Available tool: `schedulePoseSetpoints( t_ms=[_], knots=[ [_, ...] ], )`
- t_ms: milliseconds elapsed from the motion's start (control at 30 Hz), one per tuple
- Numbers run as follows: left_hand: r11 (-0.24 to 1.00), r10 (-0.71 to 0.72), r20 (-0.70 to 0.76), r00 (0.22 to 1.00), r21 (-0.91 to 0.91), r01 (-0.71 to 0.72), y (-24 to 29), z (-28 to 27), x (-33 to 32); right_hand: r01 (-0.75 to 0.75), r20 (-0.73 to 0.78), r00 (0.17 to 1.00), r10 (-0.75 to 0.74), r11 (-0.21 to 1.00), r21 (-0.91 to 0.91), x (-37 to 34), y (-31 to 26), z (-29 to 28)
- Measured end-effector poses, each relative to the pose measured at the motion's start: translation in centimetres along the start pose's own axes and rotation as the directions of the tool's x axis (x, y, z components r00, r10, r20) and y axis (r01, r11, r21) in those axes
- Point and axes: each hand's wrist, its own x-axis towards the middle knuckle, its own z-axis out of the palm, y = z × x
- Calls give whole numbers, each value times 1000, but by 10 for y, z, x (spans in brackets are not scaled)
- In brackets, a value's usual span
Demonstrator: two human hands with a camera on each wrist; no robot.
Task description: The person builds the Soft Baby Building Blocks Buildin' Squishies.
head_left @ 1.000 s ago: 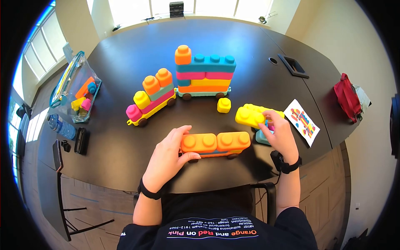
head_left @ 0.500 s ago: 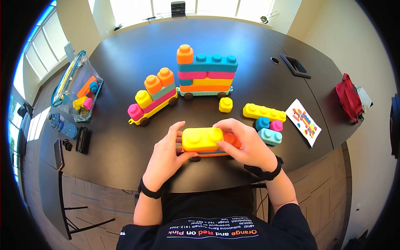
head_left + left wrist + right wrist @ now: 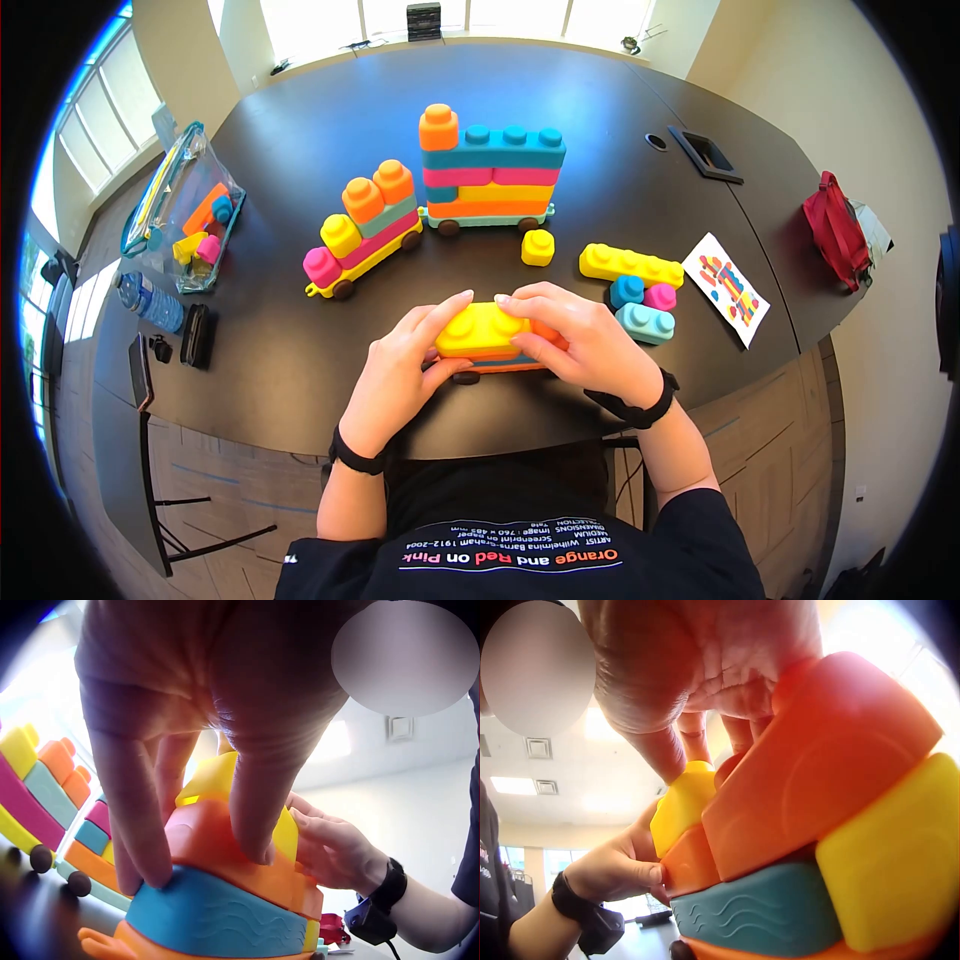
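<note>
A yellow block [image 3: 480, 333] with studs sits on the left part of the orange layer of a wheeled block car, both hands around it. My left hand [image 3: 398, 372] grips the car's left end, thumb in front and fingers behind. My right hand [image 3: 585, 340] pinches the yellow block's right end and covers much of the car's right half. In the left wrist view an orange block [image 3: 202, 840] lies over a blue block [image 3: 217, 915]. The right wrist view shows the yellow block [image 3: 684, 802] beside a bare orange block [image 3: 817, 765] above a teal block [image 3: 757, 911].
Behind stand a tall block car [image 3: 490, 206] and a stepped one [image 3: 375, 240]. A small yellow block [image 3: 537, 248] is near them. To the right lie a long yellow block [image 3: 630, 266], smaller blocks and a picture sheet [image 3: 728, 290]. A clear bag [image 3: 185, 215] and bottle [image 3: 150, 302] are left.
My right hand has brought the yellow block from the right onto the orange layer. Over the last half second it has settled lower and the hands have drawn closer together.
</note>
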Motion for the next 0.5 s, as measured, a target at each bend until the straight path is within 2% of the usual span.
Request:
schedulePoseSetpoints(
  t_ms=[133, 233, 300, 333, 367, 433, 467, 500],
  knots=[
    [1000, -1, 26, 1000, 6, 1, 1, -4, 2, -20, 14, 1000, 20, 1000, -3, 0, -2, -1],
    [997, 67, -39, 997, 29, -66, -4, -1, 2, -50, 64, 997, 46, 996, 73, 0, 3, -7],
    [995, 83, -18, 996, 60, -82, 1, -4, 4, 6, 127, 991, -32, 979, 205, 4, 8, -23],
    [991, 98, 4, 995, 90, -98, 4, -6, 6, -8, 104, 995, -12, 981, 194, 4, 14, -28],
    [991, 99, 3, 995, 92, -99, 7, -7, 8, 65, 45, 997, -66, 997, 39, 9, 19, -35],
    [987, 151, -56, 987, 55, -148, 11, -7, 13, -106, -19, 994, 104, 982, -157, 18, 25, -46],
    [987, 151, -57, 987, 54, -148, 9, -7, 14, -44, -67, 997, 25, 957, -288, 23, 36, -48],
    [988, 144, -53, 988, 56, -141, 7, -7, 15, -44, -67, 997, 26, 956, -289, 28, 44, -48]
  ],
)
